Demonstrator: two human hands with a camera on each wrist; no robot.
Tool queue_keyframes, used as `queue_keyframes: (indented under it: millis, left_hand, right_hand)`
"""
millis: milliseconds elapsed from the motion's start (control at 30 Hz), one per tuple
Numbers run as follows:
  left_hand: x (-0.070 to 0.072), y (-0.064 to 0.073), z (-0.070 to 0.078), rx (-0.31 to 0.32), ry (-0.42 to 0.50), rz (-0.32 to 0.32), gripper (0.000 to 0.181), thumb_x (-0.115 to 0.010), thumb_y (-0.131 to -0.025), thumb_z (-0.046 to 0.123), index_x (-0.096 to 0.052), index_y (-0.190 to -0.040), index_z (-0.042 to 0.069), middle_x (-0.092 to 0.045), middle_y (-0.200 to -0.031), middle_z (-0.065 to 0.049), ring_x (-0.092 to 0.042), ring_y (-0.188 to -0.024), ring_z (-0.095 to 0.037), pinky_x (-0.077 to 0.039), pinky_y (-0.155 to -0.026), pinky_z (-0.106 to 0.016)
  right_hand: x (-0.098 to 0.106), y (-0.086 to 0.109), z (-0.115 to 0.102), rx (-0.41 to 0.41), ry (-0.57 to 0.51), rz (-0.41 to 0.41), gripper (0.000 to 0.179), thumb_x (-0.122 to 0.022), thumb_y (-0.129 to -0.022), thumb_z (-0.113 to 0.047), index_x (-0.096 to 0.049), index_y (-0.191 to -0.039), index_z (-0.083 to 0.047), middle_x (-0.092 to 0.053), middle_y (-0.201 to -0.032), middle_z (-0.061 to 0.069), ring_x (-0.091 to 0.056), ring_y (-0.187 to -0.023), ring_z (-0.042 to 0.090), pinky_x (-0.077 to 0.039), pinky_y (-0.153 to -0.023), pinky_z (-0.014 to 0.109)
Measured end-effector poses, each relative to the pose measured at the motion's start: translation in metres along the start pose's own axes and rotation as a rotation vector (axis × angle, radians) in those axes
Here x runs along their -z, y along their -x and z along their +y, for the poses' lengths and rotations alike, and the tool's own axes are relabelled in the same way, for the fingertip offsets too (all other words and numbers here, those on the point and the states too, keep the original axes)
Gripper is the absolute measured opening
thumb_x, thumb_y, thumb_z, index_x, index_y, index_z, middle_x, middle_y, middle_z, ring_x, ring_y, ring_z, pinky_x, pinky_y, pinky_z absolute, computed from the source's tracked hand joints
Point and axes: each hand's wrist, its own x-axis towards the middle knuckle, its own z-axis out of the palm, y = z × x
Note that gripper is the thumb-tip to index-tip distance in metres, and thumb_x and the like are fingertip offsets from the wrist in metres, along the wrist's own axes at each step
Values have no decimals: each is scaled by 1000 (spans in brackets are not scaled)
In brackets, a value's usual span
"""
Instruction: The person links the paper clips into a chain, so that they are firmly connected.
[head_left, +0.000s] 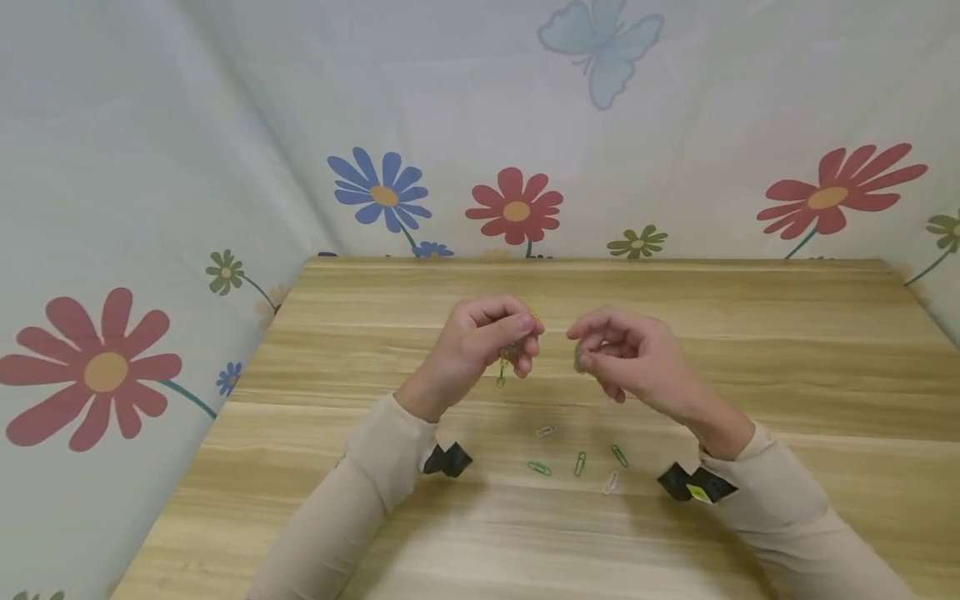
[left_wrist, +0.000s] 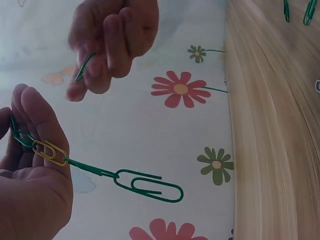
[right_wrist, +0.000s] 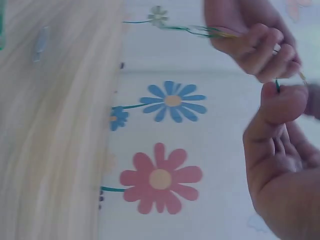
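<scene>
My left hand (head_left: 480, 346) is raised over the table and pinches a paper clip chain between thumb and fingertips. Green and yellow links hang across its palm; the yellow link (left_wrist: 60, 159) and the dangling green end clip (left_wrist: 172, 194) show best in the left wrist view. A yellowish tip (right_wrist: 302, 77) sticks out at that hand's fingertips. Just to the right, my right hand (head_left: 645, 362) pinches a single green paper clip (left_wrist: 86, 66) between thumb and finger. The two hands are a short gap apart. Fingers hide part of the chain's upper end.
On the wooden table (head_left: 300, 467), below the hands, lie loose paper clips: a green one (head_left: 539, 468), another green one (head_left: 581, 464), a third green one (head_left: 619, 455), a white one (head_left: 545, 431) and a second white one (head_left: 611, 482). A flowered cloth (head_left: 675, 100) hangs behind.
</scene>
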Motion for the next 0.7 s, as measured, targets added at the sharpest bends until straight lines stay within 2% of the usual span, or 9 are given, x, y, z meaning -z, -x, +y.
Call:
queue_keyframes:
  millis: [67, 167, 267, 367, 500, 600, 700]
  left_hand:
    - [-4, 1, 0, 2, -59, -12, 25, -65, -100, 22, -68, -95, -2, -65, -79, -7, -61, -63, -18, -56, -62, -29]
    - [-10, 2, 1, 7, -123, -25, 28, -61, -101, 17, -65, -99, -11, -65, -81, -9, -62, -64, -19, -57, -62, -31]
    - [-14, 4, 0, 18, -167, -39, 24, -57, -101, 11, -64, -100, -12, -64, -81, -11, -61, -65, -19, -56, -62, -31]
    - [-16, 4, 0, 32, -201, -59, 20, -54, -102, 9, -64, -96, -8, -61, -77, -12, -59, -61, -19, -54, -58, -30]
    - [-18, 5, 1, 48, -239, -71, 22, -53, -103, 12, -63, -92, -3, -54, -70, -12, -54, -55, -20, -50, -53, -29]
    - [-19, 5, 1, 47, -257, -63, 23, -53, -103, 14, -63, -91, -2, -52, -68, -12, -51, -54, -21, -47, -52, -29]
    - [-21, 4, 1, 40, -270, -50, 23, -53, -102, 15, -63, -89, -1, -51, -66, -12, -50, -53, -21, -45, -50, -29]
  right_hand:
    - [2, 1, -6, 22, -45, 61, 16, -61, -95, 7, -64, -110, 2, -68, -90, 13, -51, -53, 15, -47, -45, 28]
    - [1, 1, -12, 38, -62, 119, 10, -64, -96, 5, -66, -105, 4, -70, -89, 12, -53, -54, 17, -50, -47, 28]
    - [-2, 1, -17, 42, -58, 153, 7, -64, -96, 5, -65, -102, 7, -70, -85, 10, -55, -55, 18, -52, -50, 29]
    - [-6, 3, -21, 71, -45, 195, 5, -62, -96, 6, -64, -101, 9, -68, -83, 10, -57, -55, 19, -54, -51, 29]
    - [-11, 5, -27, 187, 64, 245, 9, -60, -96, 8, -67, -101, 4, -67, -80, 12, -60, -58, 20, -54, -53, 28]
    - [-17, 7, -30, 292, 180, 255, 16, -59, -95, 11, -68, -104, 1, -65, -78, 11, -61, -61, 19, -54, -55, 26]
    - [-21, 8, -31, 358, 246, 268, 22, -60, -92, 16, -68, -105, 1, -65, -80, 9, -62, -63, 18, -53, -56, 25]
